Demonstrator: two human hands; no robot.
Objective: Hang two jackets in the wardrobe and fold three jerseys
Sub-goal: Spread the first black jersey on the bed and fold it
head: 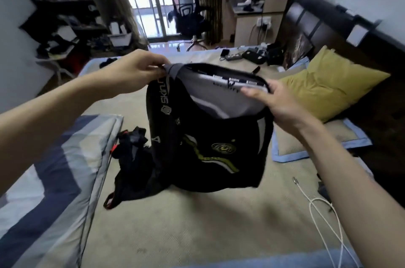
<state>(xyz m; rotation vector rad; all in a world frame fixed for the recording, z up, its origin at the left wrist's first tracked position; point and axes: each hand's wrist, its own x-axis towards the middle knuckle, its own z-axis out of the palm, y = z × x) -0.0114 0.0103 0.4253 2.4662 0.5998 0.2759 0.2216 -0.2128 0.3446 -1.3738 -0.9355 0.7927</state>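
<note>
- Two hands hold one black jersey (210, 136) up by its top edge in the head view, and it hangs straight down between them, its lower hem just above the bed (186, 224) or brushing it; I cannot tell which.
- Left hand (133, 70) pinches the top at one corner, fingers curled over the cloth; right hand (274, 101) grips the opposite end of the same edge, thumb on the near side.
- Between the hands the neck opening gapes, showing the pale grey inside; the front with the yellow stripe and round badge faces the person.
- Long axis of the jersey runs top to bottom, hanging below the hands; the held edge runs left to right, a little higher on the left hand's side.
- Both hands are equally close to the cloth, so neither has to reach. Judging from this, the next move is to lower it flat onto the bed below and ahead of the hands.
- Below the left hand, touching the hanging jersey's lower left side, lies a crumpled dark garment (131, 158) with red trim.
- Beyond the right hand sits a yellow pillow (328, 86); under the right forearm a white cable (317, 213) trails over the bed.
</note>
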